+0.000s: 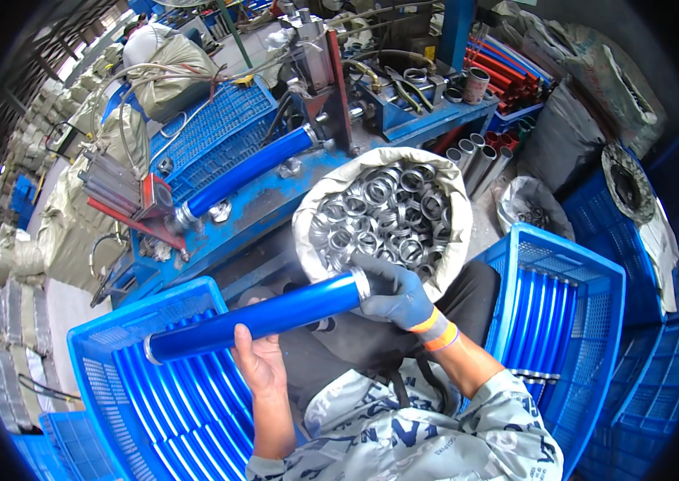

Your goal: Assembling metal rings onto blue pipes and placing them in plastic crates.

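A shiny blue tube [255,318] lies slantwise across my lap, its right end higher. My bare left hand [261,361] is closed around its middle from below, thumb on the near side. At the right end, my gloved right hand [398,293] grips the tube by a silvery metal ring [361,283]. Another metal ring [149,349] sits on the left end. Just beyond my right hand, a pale sack [303,224] with a rolled rim holds many loose metal rings [383,212]. The right fingertips are partly hidden behind the tube's end.
Blue crates of blue tubes stand at my left [83,345] and right [614,297]. Ahead, a blue workbench [275,192] carries another blue tube [247,172] between two metal fixtures. Pliers [403,88] lie on the bench. Bare metal tubes [480,160] stand behind the sack.
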`<state>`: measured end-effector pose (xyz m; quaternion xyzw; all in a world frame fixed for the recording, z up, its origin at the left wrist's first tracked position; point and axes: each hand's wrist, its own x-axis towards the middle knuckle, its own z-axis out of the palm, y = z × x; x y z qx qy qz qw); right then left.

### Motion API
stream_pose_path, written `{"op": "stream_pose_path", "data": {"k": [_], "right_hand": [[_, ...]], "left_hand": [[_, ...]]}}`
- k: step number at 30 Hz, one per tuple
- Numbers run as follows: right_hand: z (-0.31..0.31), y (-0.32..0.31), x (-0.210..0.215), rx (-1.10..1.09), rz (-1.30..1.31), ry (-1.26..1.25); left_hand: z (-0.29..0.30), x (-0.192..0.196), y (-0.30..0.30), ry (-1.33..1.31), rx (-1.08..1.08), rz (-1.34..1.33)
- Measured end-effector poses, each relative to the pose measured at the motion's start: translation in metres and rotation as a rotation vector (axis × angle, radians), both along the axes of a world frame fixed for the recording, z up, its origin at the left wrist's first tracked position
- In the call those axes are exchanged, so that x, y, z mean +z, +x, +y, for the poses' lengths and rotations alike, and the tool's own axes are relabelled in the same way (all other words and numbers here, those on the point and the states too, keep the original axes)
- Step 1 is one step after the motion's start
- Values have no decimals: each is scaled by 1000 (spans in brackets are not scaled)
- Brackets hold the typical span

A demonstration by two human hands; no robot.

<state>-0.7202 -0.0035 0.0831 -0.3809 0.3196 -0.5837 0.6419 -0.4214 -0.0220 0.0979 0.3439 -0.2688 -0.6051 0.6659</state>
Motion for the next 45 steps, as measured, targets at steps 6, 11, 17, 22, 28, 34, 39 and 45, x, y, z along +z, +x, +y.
{"op": "stream_pose_path", "data": {"k": [6,11,17,22,28,34,39,45], "right_hand": [[-35,0,29,97,-32,202],[-132,10,14,187,319,-82],[-324,90,20,-151,973,-420],[-428,49,-36,-546,1974,-476],[-390,72,6,-624,1579,-854],[-208,-32,108,-710,682,-588],[-63,-103,76,-798,419,-343],[86,-125,42,-810,547,-8]], "left_hand": [[-22,-7,3,-50,-4,-56],[-34,-24,45,67,119,205],[-24,-5,84,14,223,296],[-23,-17,89,-18,128,302],[-30,-31,119,45,191,134],[-124,-62,24,132,-25,83],[-318,-38,-68,53,-28,164],[-451,-115,-61,333,41,197]]}}
